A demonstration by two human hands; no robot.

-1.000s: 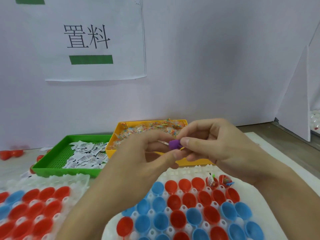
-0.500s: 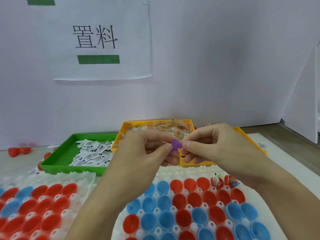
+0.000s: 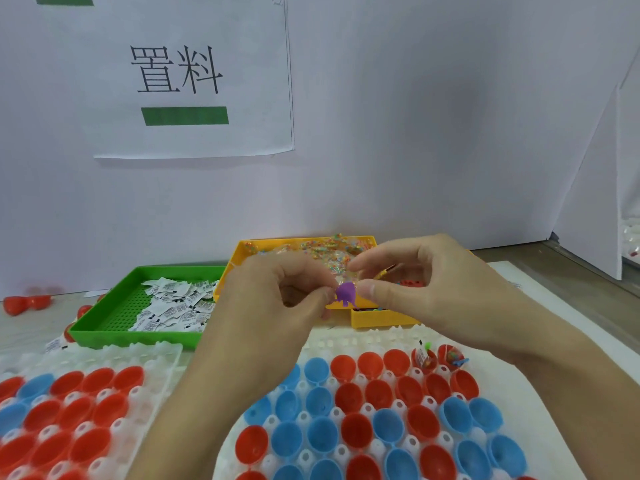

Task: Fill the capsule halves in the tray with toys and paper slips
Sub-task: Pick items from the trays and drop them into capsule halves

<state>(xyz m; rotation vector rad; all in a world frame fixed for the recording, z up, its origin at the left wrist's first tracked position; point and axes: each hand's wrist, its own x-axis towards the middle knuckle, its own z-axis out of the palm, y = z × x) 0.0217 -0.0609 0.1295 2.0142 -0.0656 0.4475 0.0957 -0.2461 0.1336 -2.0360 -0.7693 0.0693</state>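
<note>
A small purple toy (image 3: 346,294) in a clear wrapper hangs between my two hands above the far edge of the white capsule tray (image 3: 353,339). My left hand (image 3: 273,303) pinches it from the left; my right hand (image 3: 426,289) pinches it from the right with thumb and curled fingers. The tray holds several open red and blue capsule halves (image 3: 356,427). Two red halves at its far right (image 3: 437,358) hold a toy and a paper slip. A yellow tray of wrapped toys (image 3: 298,245) sits behind my hands. Paper slips (image 3: 176,303) lie in the green tray (image 3: 104,327).
A second white tray (image 3: 162,355) with red and blue halves lies at the left. A second yellow tray (image 3: 381,318) sits under my right hand. Loose red halves (image 3: 24,303) lie at the far left. A white wall with a printed sign (image 3: 180,74) stands close behind.
Both hands have stayed together on the purple toy, working at it, and it now hangs lower between the fingertips. The view has shifted slightly left.
</note>
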